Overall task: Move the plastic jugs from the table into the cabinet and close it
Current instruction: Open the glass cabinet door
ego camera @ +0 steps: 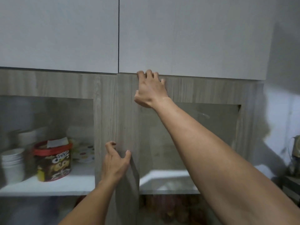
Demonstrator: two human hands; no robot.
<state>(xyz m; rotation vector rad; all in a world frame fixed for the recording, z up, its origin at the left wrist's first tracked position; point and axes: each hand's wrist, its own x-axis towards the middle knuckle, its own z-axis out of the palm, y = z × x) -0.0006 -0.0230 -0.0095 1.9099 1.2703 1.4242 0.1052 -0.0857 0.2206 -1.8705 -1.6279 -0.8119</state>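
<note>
No plastic jug is in view. My right hand (150, 90) reaches up to the lower edge of the white upper cabinet door (194, 38), which is shut, and its fingertips curl into the gap under that edge. My left hand (115, 161) is lower, with fingers spread and bent, resting against the wooden frame of the right glass-fronted door (128, 119) where it meets the left glass-fronted door (103, 111). It holds nothing. Both wood-framed doors look shut.
Behind the left glass sit a brown chocolate-snack tub with a red lid (53, 161), a stack of white cups (13, 163) and plates on a white shelf (48, 185). A second white upper door (58, 33) is at the left. Dark clutter (295, 153) stands by the right wall.
</note>
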